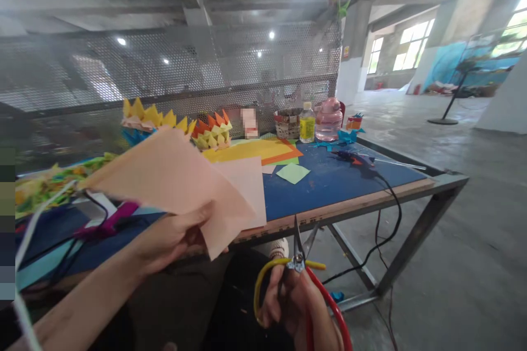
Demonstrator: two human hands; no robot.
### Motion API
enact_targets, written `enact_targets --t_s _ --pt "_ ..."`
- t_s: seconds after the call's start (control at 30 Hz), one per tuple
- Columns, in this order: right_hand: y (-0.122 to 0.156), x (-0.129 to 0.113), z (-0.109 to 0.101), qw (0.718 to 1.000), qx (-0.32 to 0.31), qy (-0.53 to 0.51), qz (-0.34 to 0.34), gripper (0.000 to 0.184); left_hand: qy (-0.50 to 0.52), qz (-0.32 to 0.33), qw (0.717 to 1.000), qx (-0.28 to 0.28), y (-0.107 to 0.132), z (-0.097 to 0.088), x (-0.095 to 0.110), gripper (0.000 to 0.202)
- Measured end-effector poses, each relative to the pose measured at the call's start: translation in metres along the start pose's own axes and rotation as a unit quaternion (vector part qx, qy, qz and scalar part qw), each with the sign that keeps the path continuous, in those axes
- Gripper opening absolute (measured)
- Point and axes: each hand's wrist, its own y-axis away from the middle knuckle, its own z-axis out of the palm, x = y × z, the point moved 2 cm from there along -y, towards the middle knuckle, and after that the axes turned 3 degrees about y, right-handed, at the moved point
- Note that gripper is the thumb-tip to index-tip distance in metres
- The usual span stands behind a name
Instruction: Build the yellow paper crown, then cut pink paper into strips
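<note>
My left hand (185, 233) grips a sheet of peach paper (152, 173) by its lower edge, thumb on top, above the front of the table. A corner of the sheet hangs down past my fingers. Behind it lies another peach sheet (251, 186) on the tabletop, partly covered. My right hand (296, 296) is low at the table's front edge, its fingers around the handles of a pair of scissors (297, 260). One handle is yellow and the other red. The blades point up and stand apart, with no paper between them.
Yellow and orange sheets (263, 149) and a pale green square (293, 173) lie on the blue tabletop (329, 186). Paper crowns (212, 130), a basket (287, 123), a yellow-labelled bottle (307, 122) and a pink jar (328, 120) stand behind. A corded glue gun (356, 159) lies right.
</note>
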Motion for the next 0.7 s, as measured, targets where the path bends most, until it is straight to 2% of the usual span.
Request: enact_targets --t_s 0.13,0.23,0.33,0.43,0.57,0.7 --pt "0.002 0.005 -0.009 1.0 0.001 0.018 -0.001 0.055 -0.007 -0.042 0.999 -0.018 -0.028 0.017 0.005 0.047" --pt "0.002 0.01 -0.017 0.999 0.0 0.026 0.026 0.056 -0.029 -0.03 0.999 -0.007 -0.044 0.022 0.004 0.049" --pt "0.001 0.012 -0.023 0.999 -0.005 0.027 0.028 0.057 -0.038 -0.002 0.999 0.005 -0.048 0.022 0.007 0.055" --pt "0.0 0.015 -0.026 1.0 -0.02 0.024 0.007 0.055 -0.065 0.015 0.997 0.028 -0.049 0.013 0.009 0.059" --pt "0.0 0.025 -0.032 0.999 -0.02 0.027 -0.003 0.051 -0.14 0.038 0.982 0.122 -0.049 -0.01 0.002 0.074" --pt "0.0 0.035 -0.038 0.999 -0.023 0.025 0.003 0.051 -0.219 0.12 0.95 0.188 -0.038 -0.02 -0.001 0.071"
